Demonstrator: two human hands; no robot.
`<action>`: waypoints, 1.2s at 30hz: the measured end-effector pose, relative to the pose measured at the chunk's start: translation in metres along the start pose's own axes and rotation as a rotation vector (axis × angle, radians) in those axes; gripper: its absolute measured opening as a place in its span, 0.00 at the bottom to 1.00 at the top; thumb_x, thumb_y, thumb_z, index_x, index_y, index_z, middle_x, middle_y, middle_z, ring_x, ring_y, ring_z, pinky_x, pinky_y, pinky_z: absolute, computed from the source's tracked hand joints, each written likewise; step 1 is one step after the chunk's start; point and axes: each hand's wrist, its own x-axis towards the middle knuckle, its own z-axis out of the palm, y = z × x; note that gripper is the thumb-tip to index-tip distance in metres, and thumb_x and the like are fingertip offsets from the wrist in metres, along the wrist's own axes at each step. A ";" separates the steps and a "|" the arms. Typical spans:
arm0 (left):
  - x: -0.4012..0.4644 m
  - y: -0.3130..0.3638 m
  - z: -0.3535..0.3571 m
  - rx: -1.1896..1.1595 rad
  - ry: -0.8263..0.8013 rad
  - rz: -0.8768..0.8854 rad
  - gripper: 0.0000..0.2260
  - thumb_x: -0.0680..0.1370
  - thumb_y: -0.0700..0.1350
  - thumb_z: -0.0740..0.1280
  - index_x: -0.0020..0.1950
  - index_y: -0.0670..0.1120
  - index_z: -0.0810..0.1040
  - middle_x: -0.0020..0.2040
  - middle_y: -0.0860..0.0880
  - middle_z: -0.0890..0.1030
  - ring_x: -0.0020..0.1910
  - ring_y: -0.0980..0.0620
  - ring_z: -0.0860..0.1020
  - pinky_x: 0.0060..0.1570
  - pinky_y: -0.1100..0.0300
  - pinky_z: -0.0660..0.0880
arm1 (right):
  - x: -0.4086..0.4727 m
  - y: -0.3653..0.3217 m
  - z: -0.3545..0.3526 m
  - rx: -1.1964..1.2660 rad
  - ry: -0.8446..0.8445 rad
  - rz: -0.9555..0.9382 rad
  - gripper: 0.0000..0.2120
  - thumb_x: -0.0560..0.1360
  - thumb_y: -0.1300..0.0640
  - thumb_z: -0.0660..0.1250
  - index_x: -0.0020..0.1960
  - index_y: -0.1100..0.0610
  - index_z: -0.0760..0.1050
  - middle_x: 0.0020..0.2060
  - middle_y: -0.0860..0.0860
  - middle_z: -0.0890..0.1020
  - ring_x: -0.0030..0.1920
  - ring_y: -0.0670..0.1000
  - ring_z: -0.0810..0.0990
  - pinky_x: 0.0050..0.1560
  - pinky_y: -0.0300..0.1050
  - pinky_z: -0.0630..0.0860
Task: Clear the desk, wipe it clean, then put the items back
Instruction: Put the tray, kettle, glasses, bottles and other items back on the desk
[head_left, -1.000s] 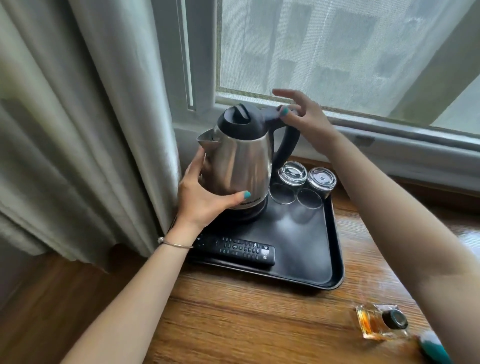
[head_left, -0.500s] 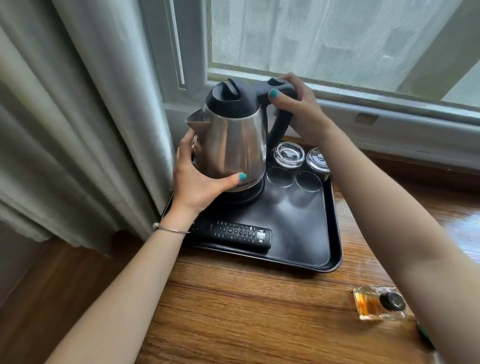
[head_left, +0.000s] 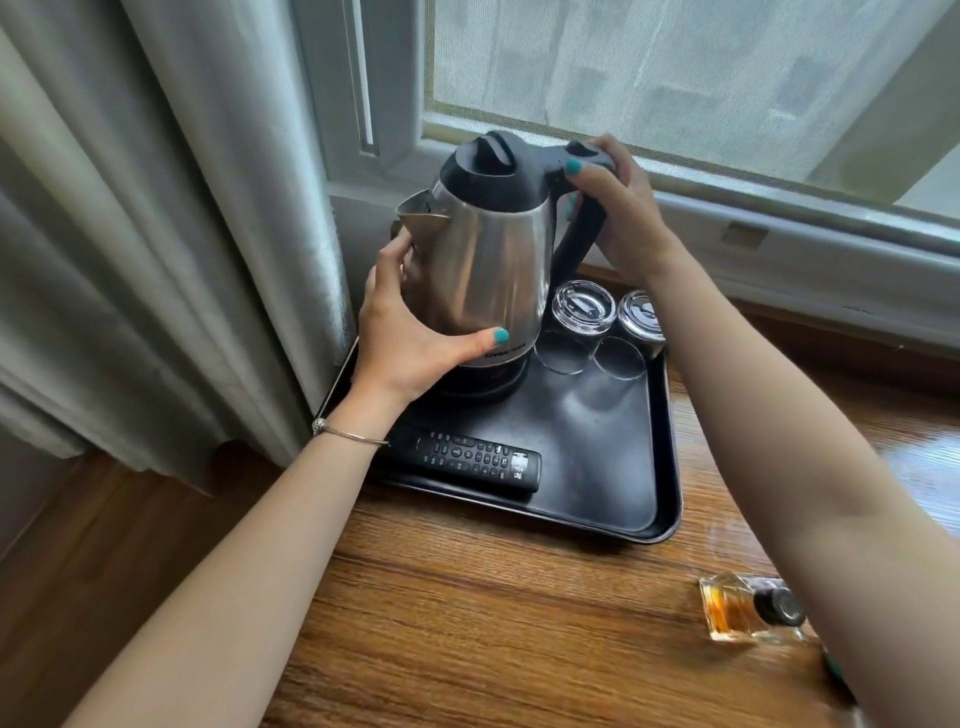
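A steel kettle (head_left: 488, 260) with a black lid and handle stands on its black base (head_left: 483, 384) in the back left corner of a black tray (head_left: 613, 467) on the wooden desk (head_left: 493, 623). My right hand (head_left: 618, 208) grips the top of the kettle's handle. My left hand (head_left: 410, 332) cups the lower steel body, thumb across the front. A black remote (head_left: 478, 460) lies along the tray's front edge. Two upturned glasses (head_left: 602, 322) stand to the right of the kettle.
A small amber perfume bottle (head_left: 737, 613) with a dark cap lies on the desk at the front right, by my right forearm. A grey curtain (head_left: 156, 234) hangs close on the left of the tray. The window sill (head_left: 779, 244) runs right behind the tray.
My right hand came down from hovering with spread fingers and closed round the kettle's handle. My left hand stayed on the kettle's body. The camera moved closer.
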 end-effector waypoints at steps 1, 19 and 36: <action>-0.001 -0.002 -0.001 -0.007 0.006 0.001 0.48 0.53 0.58 0.82 0.70 0.54 0.65 0.65 0.50 0.73 0.64 0.57 0.73 0.66 0.57 0.70 | 0.000 0.000 0.000 -0.021 -0.015 -0.008 0.10 0.70 0.53 0.72 0.46 0.53 0.72 0.37 0.50 0.72 0.35 0.48 0.68 0.39 0.43 0.65; -0.011 -0.001 0.003 -0.001 0.077 0.016 0.48 0.55 0.55 0.83 0.69 0.48 0.64 0.64 0.46 0.71 0.62 0.55 0.73 0.62 0.51 0.73 | 0.011 -0.009 0.013 -0.041 -0.070 0.006 0.09 0.68 0.55 0.71 0.42 0.54 0.72 0.33 0.51 0.69 0.32 0.48 0.67 0.36 0.42 0.66; -0.005 -0.009 -0.008 -0.065 -0.036 -0.047 0.50 0.54 0.57 0.82 0.70 0.55 0.62 0.69 0.47 0.69 0.68 0.57 0.69 0.69 0.55 0.68 | -0.006 -0.013 0.009 -0.080 -0.058 0.013 0.11 0.69 0.52 0.72 0.44 0.51 0.70 0.31 0.43 0.74 0.33 0.45 0.71 0.44 0.47 0.71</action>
